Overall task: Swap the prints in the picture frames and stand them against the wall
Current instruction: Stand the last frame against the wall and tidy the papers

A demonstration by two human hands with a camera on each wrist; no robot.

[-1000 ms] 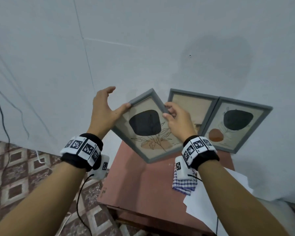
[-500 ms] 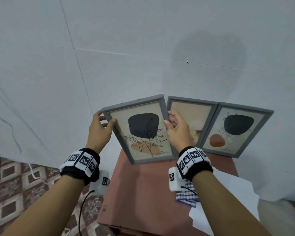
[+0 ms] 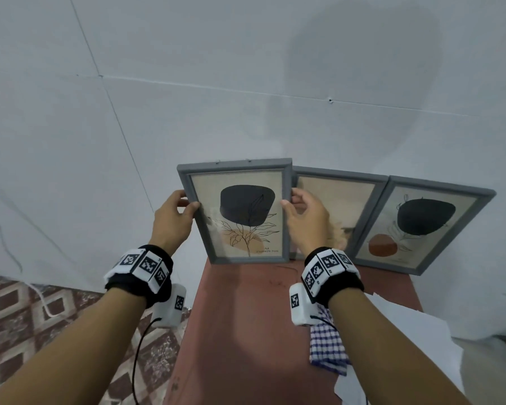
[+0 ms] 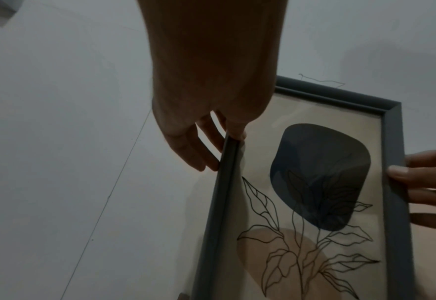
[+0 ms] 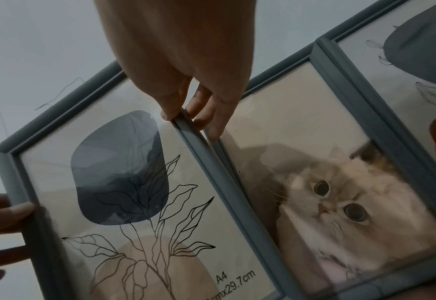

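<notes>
A grey picture frame (image 3: 236, 211) with a leaf print, black blob and tan circle, stands upright at the back left of the red table (image 3: 246, 331). My left hand (image 3: 174, 220) pinches its left rail, thumb on the front (image 4: 237, 134). My right hand (image 3: 304, 220) pinches its right rail (image 5: 183, 121), fingers behind. To its right a second grey frame (image 3: 338, 200) with a cat photo (image 5: 352, 203) leans on the wall. A third frame (image 3: 421, 226), with a black and rust print, leans further right.
The white wall (image 3: 187, 83) rises straight behind the table. A blue checked cloth (image 3: 327, 346) and white paper sheets (image 3: 406, 346) lie on the table's right side. Patterned floor tiles (image 3: 27, 331) and a white cable show at the left.
The leaf-print frame has turned from tilted to upright and come down until its lower edge meets the table beside the cat frame. Both hands stayed on its side rails.
</notes>
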